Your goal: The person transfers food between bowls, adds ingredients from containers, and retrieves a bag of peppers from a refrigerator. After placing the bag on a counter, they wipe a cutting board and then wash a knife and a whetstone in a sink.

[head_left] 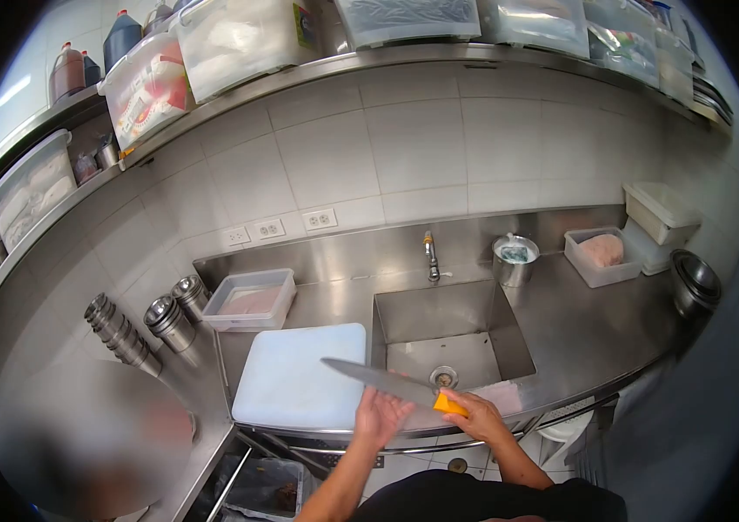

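Observation:
A long-bladed kitchen knife with an orange handle is held in my right hand, its fingers wrapped around the handle. The blade points left, crossing the front of the sink with its tip over the white cutting board. Palm up, my left hand is just below the blade, fingers apart and holding nothing. Behind both hands lies the steel sink, with a faucet at its back edge. A pale cloth rests on the front rim near my right hand.
Behind the board stands a plastic tub with pale pink contents. A metal pot, a tub with pink meat and stacked bowls line the right counter. Steel canisters stand left. Overhead, a shelf carries bins. A blurred patch covers the lower left.

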{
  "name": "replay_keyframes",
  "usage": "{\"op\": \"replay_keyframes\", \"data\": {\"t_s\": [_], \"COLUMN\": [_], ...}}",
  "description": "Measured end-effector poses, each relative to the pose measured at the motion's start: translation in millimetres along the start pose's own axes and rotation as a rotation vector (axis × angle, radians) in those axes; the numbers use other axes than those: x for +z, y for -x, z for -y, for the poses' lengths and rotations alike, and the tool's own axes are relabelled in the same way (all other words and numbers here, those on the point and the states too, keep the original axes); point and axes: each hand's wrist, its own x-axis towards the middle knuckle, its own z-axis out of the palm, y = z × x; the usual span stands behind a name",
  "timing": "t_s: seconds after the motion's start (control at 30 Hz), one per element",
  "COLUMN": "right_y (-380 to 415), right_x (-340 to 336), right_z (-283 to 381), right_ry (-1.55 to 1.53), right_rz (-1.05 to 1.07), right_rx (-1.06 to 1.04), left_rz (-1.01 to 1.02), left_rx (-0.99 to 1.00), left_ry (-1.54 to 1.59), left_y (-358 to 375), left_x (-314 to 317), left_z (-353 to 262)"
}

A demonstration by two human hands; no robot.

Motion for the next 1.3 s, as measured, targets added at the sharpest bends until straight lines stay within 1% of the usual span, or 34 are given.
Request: {"op": "replay_keyframes", "data": {"t_s": [0.07, 0.1, 0.13, 0.17, 0.2, 0.23, 0.27, 0.3, 0.33, 0.37, 0.43, 0.53, 0.57, 0.63, 0.73, 0.83, 0.87, 0.97, 1.0, 1.03, 1.07, 1.1, 1.17, 1.23, 1.3], "right_y": [3.6, 3.7, 5.2, 6.5, 9.0, 11.4, 14.5, 19.6, 24.5, 29.2, 37.8, 42.4, 44.1, 47.2, 42.1, 30.5, 26.4, 13.9, 10.6, 8.9, 6.1, 4.3, 0.0, 1.2, 0.8], "right_x": [-17.0, -26.0, -34.0, -43.8, -55.0, -65.9, -75.9, -86.3, -96.3, -103.8, -115.8, -136.4, -141.5, -152.1, -167.1, -175.3, -176.0, -177.1, -177.7, -179.5, -180.8, -181.7, -185.6, -187.5, -185.3], "right_z": [-12.5, -21.0, -32.3, -42.4, -51.4, -60.2, -69.3, -78.8, -89.0, -99.4, -119.4, -135.7, -142.0, -158.5, -171.3, -182.5, -189.7, -200.0, -201.6, -202.0, -200.9, -199.8, -198.0, -201.6, -209.9], "right_ry": [-0.085, -0.127, -0.116, -0.107, -0.097, -0.088, -0.083, -0.075, -0.067, -0.094, -0.156, -0.211, -0.224, -0.271, -0.316, -0.364, -0.385, -0.397, -0.396, -0.392, -0.391, -0.39, -0.372, -0.363, -0.376], "right_rz": [-0.087, -0.127, -0.19, -0.218, -0.246, -0.277, -0.276, -0.279, -0.285, -0.295, -0.324, -0.369, -0.388, -0.401, -0.426, -0.426, -0.417, -0.4, -0.394, -0.382, -0.371, -0.362, -0.363, -0.359, -0.346], "right_rx": [0.066, 0.096, 0.112, 0.135, 0.159, 0.181, 0.215, 0.249, 0.284, 0.318, 0.396, 0.481, 0.513, 0.511, 0.507, 0.499, 0.499, 0.49, 0.485, 0.505, 0.522, 0.541, 0.497, 0.473, 0.454], "left_rz": [-0.06, -0.068, -0.042, 0.013, 0.007, -0.061, -0.226, -0.155, -0.089, -0.181, -0.244, -0.25, -0.269, -0.308, -0.345, -0.002, 0.005, -0.277, -0.474, -0.649, -0.654, -0.645, -0.362, -0.129, 0.011], "left_rx": [0.201, 0.334, 0.59, 0.79, 0.97, 1.137, 1.131, 1.511, 1.822, 1.941, 1.876, 1.948, 2.032, 1.938, 1.277, 1.562, 1.648, 1.379, 1.587, 1.755, 2.048, 2.336, 2.23, 2.078, 1.86], "left_ry": [-0.386, -0.651, -1.029, -1.18, -1.297, -1.518, -1.626, -1.688, -1.741, -1.767, -1.857, -2.117, -2.16, -2.613, -2.701, -2.545, -2.313, -2.718, -2.434, -2.129, -2.026, -1.889, -1.961, -2.012, -2.082], "left_y": [-39.6, -37.0, -59.7, -89.3, -101.7, -107.8, -114.3, -140.0, -174.0, -183.0, -207.0, -262.2, -284.1, -315.9, -314.8, -342.4, -327.8, -316.2, -307.1, -295.5, -283.9, -274.3, -265.6, -270.9, -270.9], "left_x": [-17.7, 20.7, 27.2, 38.1, 76.3, 122.8, 169.1, 196.4, 222.6, 261.2, 319.9, 363.2, 370.5, 380.6, 402.6, 392.8, 394.9, 400.1, 396.2, 387.8, 378.4, 369.9, 373.1, 400.3, 446.9], "left_z": [-12.6, -47.5, -79.4, -113.1, -150.4, -190.3, -222.5, -257.0, -297.9, -315.9, -347.1, -395.5, -412.3, -447.5, -448.1, -491.0, -465.4, -463.6, -439.9, -401.6, -368.4, -335.6, -276.0, -222.5, -187.4]}}
